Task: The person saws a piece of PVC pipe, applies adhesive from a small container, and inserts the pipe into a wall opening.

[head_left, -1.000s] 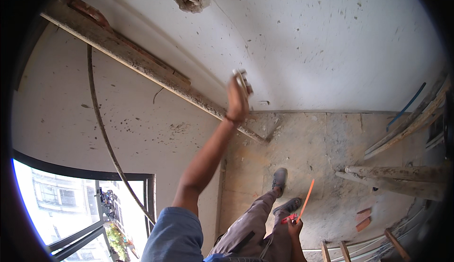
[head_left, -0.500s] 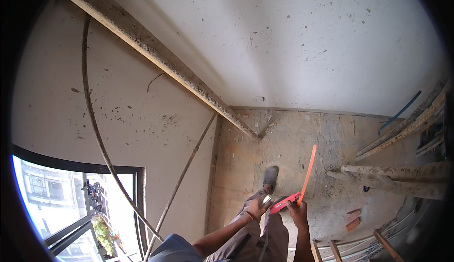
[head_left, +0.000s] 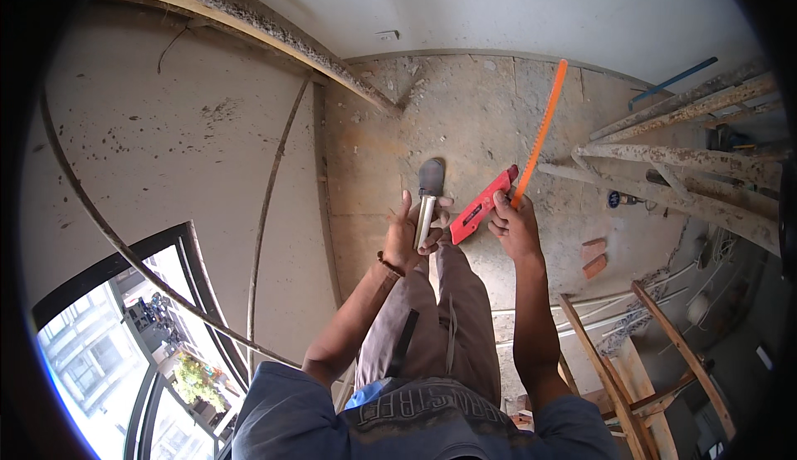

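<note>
My left hand (head_left: 402, 239) is held out in front of my legs, thumb raised, and holds a short silver bar-shaped piece (head_left: 426, 221) with a dark side along its palm and fingers. Its exact kind does not show. To its right, my right hand (head_left: 518, 226) pinches a long, thin orange strip with a toothed edge (head_left: 544, 132), like a hacksaw blade, pointing up and away. A flat red piece with a dark slot (head_left: 484, 205) lies slanted against the same hand's fingers, its lower end close to my left hand's fingertips.
A mortar-crusted beam (head_left: 274, 32) leans at the far left, with thin rods along the left wall beside an open window (head_left: 124, 344). Dirty poles (head_left: 689, 157) stand on the right. Broken bricks (head_left: 594, 258) and a wooden frame (head_left: 610, 373) lie nearer on the right.
My view has tilted down, showing more of my body. Both hands now appear higher, my left hand more opened around the silver piece. The orange strip and red piece remain in my right hand.
</note>
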`<control>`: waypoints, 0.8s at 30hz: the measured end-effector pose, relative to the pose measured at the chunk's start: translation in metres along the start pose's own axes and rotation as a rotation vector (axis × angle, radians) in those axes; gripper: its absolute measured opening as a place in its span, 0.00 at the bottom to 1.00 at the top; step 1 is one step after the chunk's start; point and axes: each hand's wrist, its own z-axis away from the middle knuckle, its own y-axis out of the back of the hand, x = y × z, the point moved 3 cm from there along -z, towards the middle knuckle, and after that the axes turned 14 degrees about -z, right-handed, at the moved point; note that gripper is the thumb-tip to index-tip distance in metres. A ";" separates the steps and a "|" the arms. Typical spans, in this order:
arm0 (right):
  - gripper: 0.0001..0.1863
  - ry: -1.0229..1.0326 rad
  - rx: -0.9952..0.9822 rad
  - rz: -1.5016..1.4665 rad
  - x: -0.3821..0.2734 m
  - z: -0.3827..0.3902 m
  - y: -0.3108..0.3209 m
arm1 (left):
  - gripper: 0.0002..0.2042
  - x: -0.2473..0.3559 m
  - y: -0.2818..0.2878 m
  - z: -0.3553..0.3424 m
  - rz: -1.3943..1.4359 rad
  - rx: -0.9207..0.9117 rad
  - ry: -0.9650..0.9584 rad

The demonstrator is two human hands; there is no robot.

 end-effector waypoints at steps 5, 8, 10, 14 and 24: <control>0.11 -0.099 -0.003 -0.056 0.027 0.013 0.009 | 0.27 -0.010 0.008 0.006 -0.073 0.030 -0.040; 0.11 -0.135 -0.009 -0.018 0.042 0.022 0.013 | 0.22 -0.021 0.014 0.007 -0.156 0.062 -0.080; 0.10 -0.140 -0.001 -0.018 0.048 0.027 0.012 | 0.20 -0.023 0.010 0.009 -0.187 0.117 -0.137; 0.11 -0.168 -0.052 0.057 0.050 0.032 0.008 | 0.16 -0.034 0.013 0.019 -0.486 0.156 -0.208; 0.14 -0.149 0.011 0.230 0.058 0.035 0.003 | 0.08 -0.048 0.009 0.023 -0.809 0.018 -0.181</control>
